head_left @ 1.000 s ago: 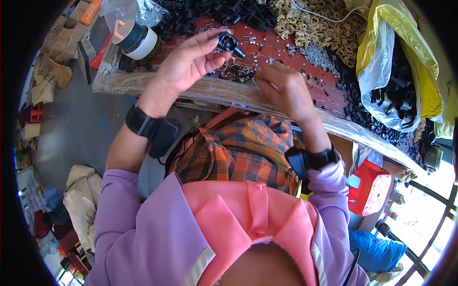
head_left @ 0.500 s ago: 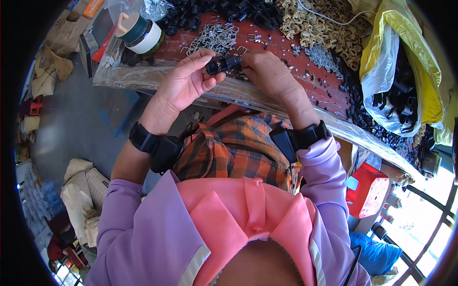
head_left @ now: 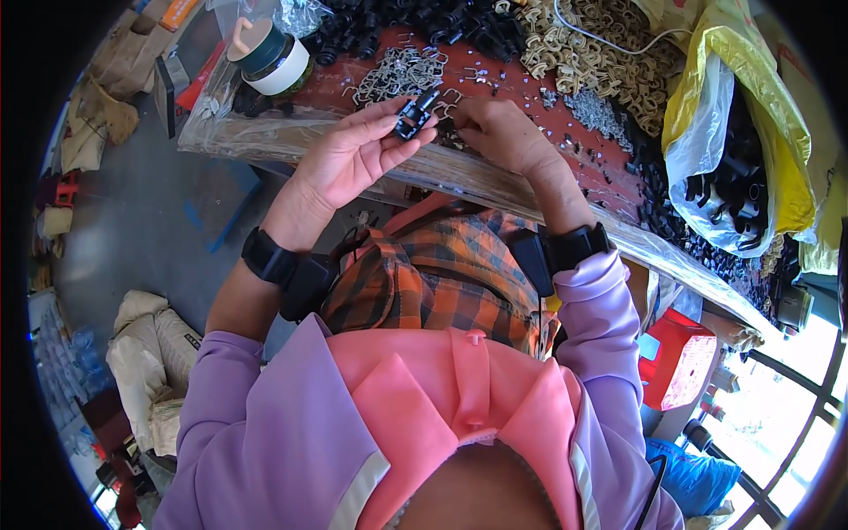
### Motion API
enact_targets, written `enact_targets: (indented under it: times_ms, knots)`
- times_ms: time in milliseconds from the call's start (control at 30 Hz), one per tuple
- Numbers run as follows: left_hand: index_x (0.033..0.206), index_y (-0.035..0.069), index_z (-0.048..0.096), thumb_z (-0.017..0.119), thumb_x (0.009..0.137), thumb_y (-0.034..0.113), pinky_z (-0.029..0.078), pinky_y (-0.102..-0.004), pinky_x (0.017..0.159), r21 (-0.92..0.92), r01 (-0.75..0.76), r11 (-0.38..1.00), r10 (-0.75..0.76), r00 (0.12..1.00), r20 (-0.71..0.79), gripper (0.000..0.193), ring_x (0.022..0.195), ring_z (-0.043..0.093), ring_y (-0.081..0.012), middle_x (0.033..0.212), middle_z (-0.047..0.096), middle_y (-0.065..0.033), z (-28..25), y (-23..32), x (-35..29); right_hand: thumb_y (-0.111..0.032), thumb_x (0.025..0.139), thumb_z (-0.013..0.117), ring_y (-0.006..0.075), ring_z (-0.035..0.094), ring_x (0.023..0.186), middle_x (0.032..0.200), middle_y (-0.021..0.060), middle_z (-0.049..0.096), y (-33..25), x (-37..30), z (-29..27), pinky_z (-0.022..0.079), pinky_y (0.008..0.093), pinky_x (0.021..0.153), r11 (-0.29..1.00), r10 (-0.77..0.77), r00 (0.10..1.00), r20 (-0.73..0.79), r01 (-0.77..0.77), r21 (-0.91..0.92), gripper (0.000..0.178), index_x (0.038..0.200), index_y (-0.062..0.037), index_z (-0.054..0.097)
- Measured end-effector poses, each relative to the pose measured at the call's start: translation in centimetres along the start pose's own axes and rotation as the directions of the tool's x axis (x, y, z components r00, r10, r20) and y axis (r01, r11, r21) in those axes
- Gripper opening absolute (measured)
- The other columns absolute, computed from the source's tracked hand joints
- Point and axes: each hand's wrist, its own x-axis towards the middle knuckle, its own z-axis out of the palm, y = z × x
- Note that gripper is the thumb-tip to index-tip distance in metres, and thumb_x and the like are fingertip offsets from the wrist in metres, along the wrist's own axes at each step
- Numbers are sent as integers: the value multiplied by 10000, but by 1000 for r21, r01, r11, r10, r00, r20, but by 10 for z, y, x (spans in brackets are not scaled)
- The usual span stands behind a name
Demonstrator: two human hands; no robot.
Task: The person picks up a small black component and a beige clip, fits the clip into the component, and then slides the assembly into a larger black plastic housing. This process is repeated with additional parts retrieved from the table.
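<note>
Between the thumb and fingers of my left hand [head_left: 358,150] is a small black plastic fitting [head_left: 412,122], with an open, framed body and a narrow stem pointing up and to the right. My right hand [head_left: 505,134] is just to the right of it, apart from the fitting, low over the table's near edge. Its fingers are curled together and point down; what they hold, if anything, is hidden. Beyond my left hand lies a heap of bent silvery metal clips [head_left: 402,72], and a few loose ones lie close to my right fingertips.
The red tabletop [head_left: 495,75] has a worn wooden edge [head_left: 265,141]. Black fittings [head_left: 468,22], beige plastic pieces [head_left: 601,44] and small grey metal parts [head_left: 596,115] are piled on it. A lidded jar [head_left: 269,57] stands at left, a yellow bag [head_left: 782,115] of black parts at right.
My right hand has come away from the black fitting and sits a little to its right. My left hand has tilted the fitting so its framed side faces up and its stem points more upward.
</note>
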Motion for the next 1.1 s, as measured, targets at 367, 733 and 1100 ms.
enact_targets:
  times_ms: [367,733,1100]
  knots:
    - [1073,12,452,421,826,56,466,-276,790,-6,3,1000,-3,999,-36,252,967,507,-268,1078,477,-184,-13,-5,-3,-92,696,515,335,531,743,758,153,551,-11,4,4,421,396,629,963,105,993,47,-89,-252,120,788,-16,516]
    - [1018,23,493,452,810,45,479,-258,753,46,5,999,-1,996,-94,213,898,543,-226,1012,519,-164,-9,-8,-1,-107,723,508,293,535,647,688,150,537,-5,-12,2,415,342,573,995,97,979,-178,-98,4,130,784,6,484]
    - [895,41,537,553,765,106,459,-191,583,526,88,846,6,985,-174,147,675,558,-114,804,563,-55,17,-18,32,-130,786,512,67,427,594,633,-3,471,-8,-30,0,371,216,529,858,236,958,-161,-128,498,129,796,-4,489]
